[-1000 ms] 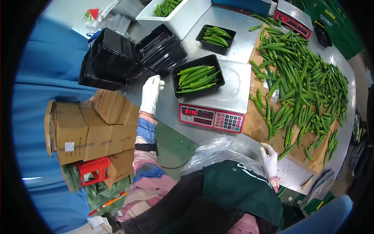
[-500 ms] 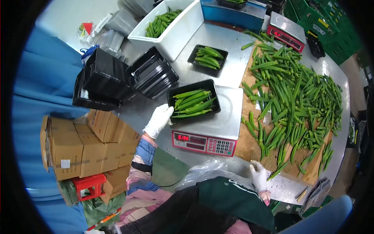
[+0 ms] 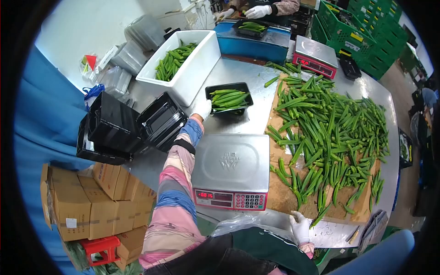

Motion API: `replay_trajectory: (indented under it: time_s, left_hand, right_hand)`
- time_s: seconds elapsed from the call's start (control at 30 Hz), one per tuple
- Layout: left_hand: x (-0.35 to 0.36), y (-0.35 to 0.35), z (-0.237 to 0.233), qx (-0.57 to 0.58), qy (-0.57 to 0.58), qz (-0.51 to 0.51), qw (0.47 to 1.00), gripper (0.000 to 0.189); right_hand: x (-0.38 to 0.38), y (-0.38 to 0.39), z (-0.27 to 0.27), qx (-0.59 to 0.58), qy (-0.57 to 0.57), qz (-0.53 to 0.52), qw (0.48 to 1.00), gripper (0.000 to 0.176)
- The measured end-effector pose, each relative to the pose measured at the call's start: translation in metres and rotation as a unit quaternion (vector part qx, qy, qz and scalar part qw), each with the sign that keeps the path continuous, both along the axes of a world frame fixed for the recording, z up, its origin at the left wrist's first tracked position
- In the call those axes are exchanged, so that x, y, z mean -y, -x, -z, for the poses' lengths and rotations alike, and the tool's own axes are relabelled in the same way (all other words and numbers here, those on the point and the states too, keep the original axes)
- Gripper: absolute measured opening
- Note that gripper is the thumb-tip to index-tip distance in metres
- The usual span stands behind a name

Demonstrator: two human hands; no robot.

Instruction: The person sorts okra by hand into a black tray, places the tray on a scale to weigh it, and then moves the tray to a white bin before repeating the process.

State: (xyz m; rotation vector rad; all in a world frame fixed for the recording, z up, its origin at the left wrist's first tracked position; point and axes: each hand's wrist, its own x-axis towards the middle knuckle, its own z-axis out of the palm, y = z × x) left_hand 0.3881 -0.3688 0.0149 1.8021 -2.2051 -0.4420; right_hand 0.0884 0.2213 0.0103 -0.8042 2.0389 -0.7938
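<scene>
My left hand [image 3: 202, 108], in a white glove, grips the left edge of a black tray of okra [image 3: 228, 99] beyond the scale. The scale [image 3: 231, 163] has a bare metal plate and a red display reading about -0.015. Gloved too, my right hand [image 3: 300, 228] rests at the table's near edge, fingers apart, with nothing in it. Just beyond it spreads a large pile of okra [image 3: 330, 137] on brown cardboard.
A white box of okra [image 3: 197, 68] stands at the back left, near stacked black trays [image 3: 160, 120]. A second scale [image 3: 315, 55] and green crates [image 3: 344, 32] are at the back right. Across the table, a co-worker's gloved hand [image 3: 258, 11] is beside another okra tray [image 3: 251, 28]. Cardboard boxes [image 3: 73, 201] stand lower left.
My left hand has moved the okra tray off the scale and away from me, to where another okra tray stood. The display went from 0.180 to about -0.015. A co-worker's hands have come into view.
</scene>
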Motion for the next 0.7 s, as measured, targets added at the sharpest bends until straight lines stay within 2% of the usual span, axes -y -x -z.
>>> replay_trajectory:
  time_s: [0.07,0.13,0.2,0.23,0.27,0.3,0.33,0.37,0.4,0.43,0.5,0.57,0.6,0.63,0.7]
  left_hand:
    - [-0.008,0.005,-0.008,-0.045,-0.012,-0.061,0.997,0.037]
    - [-0.041,0.018,-0.044,-0.069,0.014,-0.098,0.993,0.043]
    - [-0.063,0.010,-0.047,-0.177,0.214,0.038,0.960,0.044]
    - [-0.087,0.008,-0.080,-0.182,0.207,0.057,0.960,0.046]
    - [-0.111,0.002,-0.120,-0.118,0.190,0.044,0.974,0.043]
    - [-0.106,-0.024,-0.110,-0.087,0.252,0.025,0.964,0.040]
    - [-0.130,-0.029,-0.140,-0.102,0.346,0.032,0.932,0.033]
    - [-0.154,-0.034,-0.177,-0.036,0.262,-0.017,0.964,0.034]
    - [-0.147,-0.064,-0.158,-0.002,0.345,0.003,0.938,0.032]
    - [-0.151,-0.090,-0.152,0.010,0.247,-0.043,0.968,0.033]
    - [-0.157,-0.143,-0.126,0.000,0.136,-0.036,0.990,0.034]
    - [-0.156,-0.167,-0.111,-0.120,0.098,-0.030,0.987,0.034]
    - [-0.147,-0.175,-0.107,-0.135,0.069,-0.018,0.988,0.032]
    - [-0.137,-0.184,-0.103,-0.149,0.041,-0.013,0.988,0.031]
    - [-0.114,-0.201,-0.094,-0.238,0.017,-0.026,0.971,0.029]
  right_hand:
    - [-0.004,0.000,0.004,-0.018,0.004,-0.008,1.000,0.030]
    - [-0.007,-0.001,0.004,-0.030,0.005,-0.016,0.999,0.031]
    - [-0.006,-0.002,0.003,-0.036,0.005,-0.022,0.999,0.031]
    - [-0.006,-0.003,0.003,-0.041,0.012,-0.028,0.999,0.031]
    - [-0.005,-0.005,0.003,-0.046,0.018,-0.032,0.998,0.031]
    - [-0.003,-0.008,0.001,-0.051,0.024,-0.034,0.998,0.031]
    - [0.003,-0.011,-0.015,-0.064,0.023,-0.045,0.997,0.031]
    - [-0.001,-0.012,-0.003,-0.067,0.056,-0.043,0.995,0.030]
    - [-0.001,-0.014,-0.003,-0.081,0.057,-0.049,0.994,0.030]
    - [0.001,-0.014,-0.010,-0.094,0.045,-0.071,0.992,0.031]
    - [0.000,-0.017,-0.013,-0.050,0.016,-0.071,0.996,0.035]
    - [-0.001,-0.022,-0.018,-0.073,0.009,-0.083,0.994,0.037]
    - [0.001,-0.024,-0.026,-0.063,-0.018,-0.085,0.994,0.037]
    - [-0.001,-0.025,-0.021,-0.070,0.005,-0.092,0.993,0.035]
    - [-0.004,-0.030,-0.028,-0.090,-0.013,-0.080,0.993,0.035]
